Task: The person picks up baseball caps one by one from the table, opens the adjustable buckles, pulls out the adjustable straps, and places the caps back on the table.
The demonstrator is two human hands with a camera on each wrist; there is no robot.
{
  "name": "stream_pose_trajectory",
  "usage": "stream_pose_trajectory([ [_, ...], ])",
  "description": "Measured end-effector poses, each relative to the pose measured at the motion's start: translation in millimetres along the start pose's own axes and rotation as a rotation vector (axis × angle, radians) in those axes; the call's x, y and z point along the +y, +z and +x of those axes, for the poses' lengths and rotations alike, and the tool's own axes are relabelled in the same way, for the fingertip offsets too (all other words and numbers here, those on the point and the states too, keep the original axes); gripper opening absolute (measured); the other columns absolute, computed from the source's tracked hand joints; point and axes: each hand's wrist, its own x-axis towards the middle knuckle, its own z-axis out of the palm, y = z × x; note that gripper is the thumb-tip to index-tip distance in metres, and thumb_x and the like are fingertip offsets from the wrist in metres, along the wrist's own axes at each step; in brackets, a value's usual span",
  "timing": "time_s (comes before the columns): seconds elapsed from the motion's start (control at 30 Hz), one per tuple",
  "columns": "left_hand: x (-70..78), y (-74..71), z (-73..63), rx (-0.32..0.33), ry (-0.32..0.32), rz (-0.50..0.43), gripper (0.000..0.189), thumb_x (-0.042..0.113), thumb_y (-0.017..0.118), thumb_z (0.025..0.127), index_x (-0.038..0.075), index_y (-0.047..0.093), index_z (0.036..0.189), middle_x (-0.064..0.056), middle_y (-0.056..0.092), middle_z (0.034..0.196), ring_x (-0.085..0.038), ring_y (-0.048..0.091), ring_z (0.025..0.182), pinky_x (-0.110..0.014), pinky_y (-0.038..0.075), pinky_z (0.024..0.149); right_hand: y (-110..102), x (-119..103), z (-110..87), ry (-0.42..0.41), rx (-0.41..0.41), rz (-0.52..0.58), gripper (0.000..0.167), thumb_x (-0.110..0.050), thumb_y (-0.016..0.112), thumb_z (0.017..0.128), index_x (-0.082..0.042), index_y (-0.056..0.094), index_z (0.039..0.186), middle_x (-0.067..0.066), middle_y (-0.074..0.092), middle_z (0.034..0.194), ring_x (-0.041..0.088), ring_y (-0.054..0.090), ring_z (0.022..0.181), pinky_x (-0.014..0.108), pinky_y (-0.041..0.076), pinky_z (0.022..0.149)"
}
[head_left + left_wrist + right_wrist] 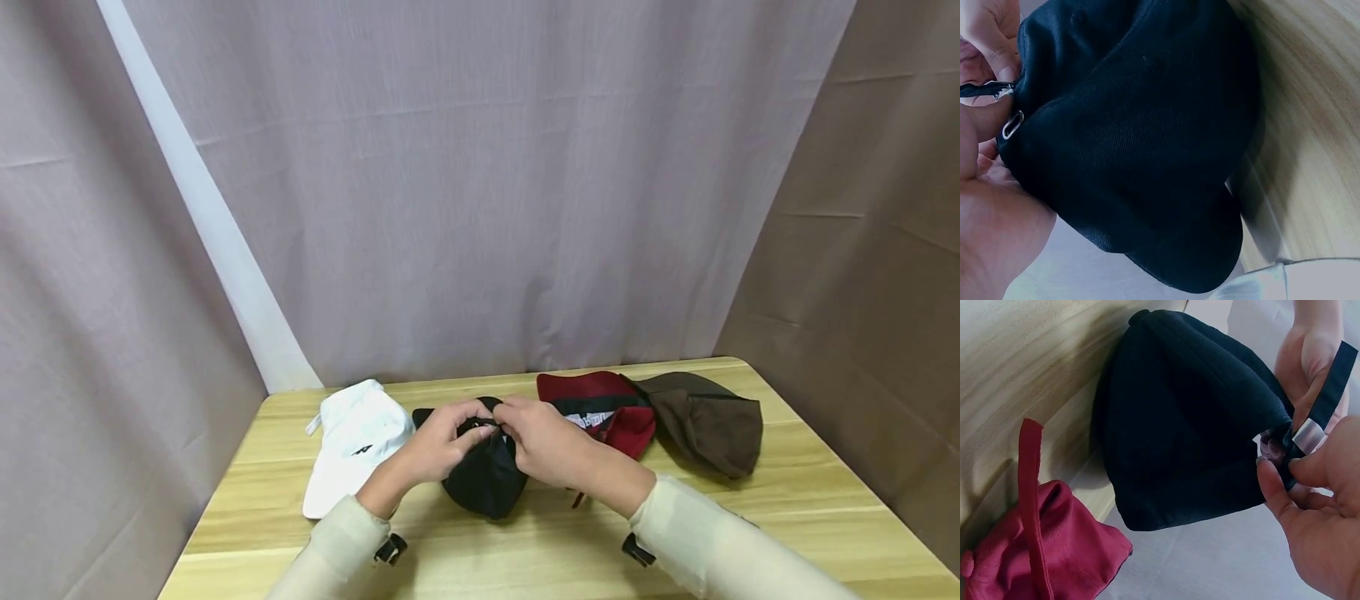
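Both hands hold a black baseball cap above the middle of the table, its crown toward me. My left hand grips the cap's back edge, thumb close to a small metal eyelet. Between the right hand's thumb and fingers is the cap's adjusting strap, pinched beside a silver buckle. The loose strap end sticks out past that buckle. In the left wrist view the cap's brim points away from the hands. Some fingertips are hidden behind the strap.
A white cap lies left of the hands. To the right lie a dark red cap, with its strap sticking out, and a brown cap touching it. Grey curtains stand behind the wooden table.
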Motion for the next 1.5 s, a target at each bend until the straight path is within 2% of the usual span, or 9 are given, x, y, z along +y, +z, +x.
stream_pose_trajectory([
  [0.2, -0.3, -0.2, -0.1, 0.0, 0.005, -0.002, 0.008, 0.014, 0.065, 0.106, 0.012, 0.073, 0.105, -0.004, 0.075, 0.105, -0.007, 0.064, 0.098, -0.025, 0.054, 0.093, 2, 4, -0.7, -0.02, 0.021, 0.004, 0.02, 0.006, 0.061, 0.097, -0.012, 0.064, 0.088, -0.002, 0.055, 0.082, 0.005, 0.045, 0.072, 0.019, 0.042, 0.066],
  [0.37, -1.8, -0.9, -2.5, -0.017, -0.01, -0.007, 0.009, 0.012, 0.064, 0.106, 0.012, 0.073, 0.105, -0.003, 0.074, 0.104, -0.007, 0.063, 0.098, -0.025, 0.053, 0.093, 5, 7, -1.4, -0.045, 0.006, 0.032, 0.021, 0.006, 0.06, 0.098, -0.012, 0.066, 0.09, 0.001, 0.059, 0.084, 0.006, 0.047, 0.075, 0.019, 0.044, 0.069],
  [0.6, -3.6, -2.5, -1.3, -0.031, -0.023, -0.075, 0.011, 0.01, 0.061, 0.107, 0.01, 0.072, 0.11, -0.005, 0.073, 0.107, -0.008, 0.062, 0.099, -0.023, 0.052, 0.092, 6, 13, -1.4, -0.082, 0.037, 0.064, 0.022, 0.008, 0.059, 0.098, -0.011, 0.069, 0.096, 0.004, 0.063, 0.088, 0.006, 0.049, 0.078, 0.019, 0.047, 0.07],
  [0.83, -1.9, -5.4, -1.6, -0.046, 0.0, -0.086, 0.012, 0.009, 0.059, 0.108, 0.007, 0.071, 0.112, -0.009, 0.073, 0.11, -0.009, 0.061, 0.101, -0.024, 0.052, 0.094, 7, 20, -0.4, -0.137, 0.063, 0.108, 0.027, 0.014, 0.058, 0.094, -0.011, 0.067, 0.094, 0.003, 0.061, 0.086, 0.005, 0.047, 0.076, 0.018, 0.046, 0.069],
  [1.0, -2.4, -5.5, -0.9, -0.042, -0.023, -0.104, 0.012, 0.009, 0.059, 0.108, 0.007, 0.07, 0.112, -0.009, 0.072, 0.109, -0.009, 0.063, 0.103, -0.025, 0.053, 0.095, 5, 19, -3.1, -0.108, 0.048, 0.113, 0.024, 0.009, 0.058, 0.099, -0.012, 0.07, 0.1, 0.001, 0.066, 0.092, 0.006, 0.054, 0.081, 0.021, 0.052, 0.073],
  [1.2, -3.9, -5.0, -3.2, -0.034, -0.036, -0.109, 0.01, 0.011, 0.061, 0.108, 0.009, 0.07, 0.109, -0.008, 0.072, 0.106, -0.009, 0.063, 0.1, -0.025, 0.053, 0.093, 3, 9, -6.8, -0.057, 0.046, 0.05, 0.018, 0.002, 0.063, 0.101, -0.011, 0.074, 0.107, 0.0, 0.071, 0.102, 0.012, 0.066, 0.092, 0.029, 0.06, 0.081],
  [1.5, -2.2, -4.2, -4.2, -0.008, -0.05, -0.099, 0.01, 0.011, 0.061, 0.108, 0.009, 0.071, 0.11, -0.007, 0.071, 0.104, -0.009, 0.062, 0.096, -0.024, 0.052, 0.09, 3, 1, -6.0, -0.056, 0.065, 0.048, 0.008, -0.002, 0.07, 0.1, -0.01, 0.068, 0.099, 0.0, 0.066, 0.094, 0.009, 0.058, 0.084, 0.025, 0.054, 0.075],
])
